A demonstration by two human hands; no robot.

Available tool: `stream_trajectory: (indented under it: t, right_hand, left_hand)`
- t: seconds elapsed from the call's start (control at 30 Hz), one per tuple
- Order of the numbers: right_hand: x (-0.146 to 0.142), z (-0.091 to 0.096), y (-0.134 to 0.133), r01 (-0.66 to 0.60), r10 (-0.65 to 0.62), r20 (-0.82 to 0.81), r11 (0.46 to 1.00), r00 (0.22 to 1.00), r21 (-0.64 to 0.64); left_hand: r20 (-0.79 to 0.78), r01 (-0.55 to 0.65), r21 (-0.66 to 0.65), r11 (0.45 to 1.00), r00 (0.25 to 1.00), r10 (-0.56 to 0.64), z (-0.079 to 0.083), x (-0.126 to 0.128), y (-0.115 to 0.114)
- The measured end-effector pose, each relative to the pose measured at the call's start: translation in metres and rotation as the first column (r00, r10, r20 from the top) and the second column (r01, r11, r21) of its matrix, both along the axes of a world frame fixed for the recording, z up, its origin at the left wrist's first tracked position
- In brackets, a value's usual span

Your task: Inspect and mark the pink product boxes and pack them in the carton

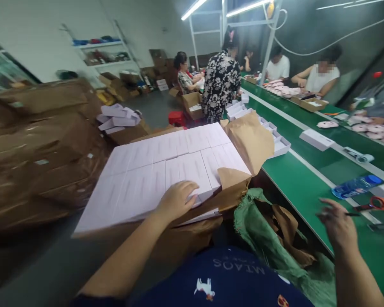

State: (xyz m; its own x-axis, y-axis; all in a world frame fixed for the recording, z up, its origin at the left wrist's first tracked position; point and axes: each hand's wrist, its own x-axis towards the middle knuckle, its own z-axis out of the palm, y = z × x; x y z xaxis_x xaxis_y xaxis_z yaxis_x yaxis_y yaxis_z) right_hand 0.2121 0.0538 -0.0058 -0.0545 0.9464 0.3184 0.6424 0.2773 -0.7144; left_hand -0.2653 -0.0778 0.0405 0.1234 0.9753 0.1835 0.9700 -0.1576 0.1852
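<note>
Left hand [176,198] is down on the white box [192,172], fingers close together and hooked over its near edge, thumb out of sight. That box sits at the front of a flat layer of white boxes [141,175] packed edge to edge, dead centre of the view. The layer lies in torn-open brown paper [251,143], which peels up at 2 o'clock from the hand.

Over at 4 o'clock in the view, the right hand [337,224] hangs above the near edge of the green table [294,183], fingers loosely spread, a little blurred, touching nothing that shows. Just past its fingertips at 2 o'clock lies an orange tool [382,204], and above that, at 12, a blue water bottle [355,186] on its side.

Between the two hands a green sack [256,221] slumps open with crumpled brown paper inside it.

Further up the table, toward 1 o'clock, there's a lone closed white carton [316,139] and a row of open white trays [277,145]. Pink pieces [373,130] pile up at 3 o'clock on the far strip.

At 12 o'clock a person in a flowered dress [220,81] stands at the table end, with others seated behind. Blurred brown cartons [41,140] fill 9 o'clock.
</note>
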Motion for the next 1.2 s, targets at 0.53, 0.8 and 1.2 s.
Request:
stream_trajectory:
  t: [0.53,0.8,1.2]
  right_hand:
    - [-0.182,-0.105,-0.076,-0.073,0.085,0.213,0.995,0.973,-0.06]
    - [-0.184,-0.165,-0.06,0.179,-0.18,0.011,0.97,0.984,-0.162]
    - [-0.154,-0.038,0.039,-0.302,0.333,-0.021,0.879,0.943,0.368]
  left_hand:
    - [-0.109,0.21,-0.393,0.895,0.956,-0.273,-0.012,0.002,0.212]
    - [-0.103,0.211,-0.397,0.893,0.957,-0.272,-0.013,0.003,0.214]
    - [-0.033,0.209,-0.366,0.907,0.971,-0.237,-0.012,0.004,0.212]
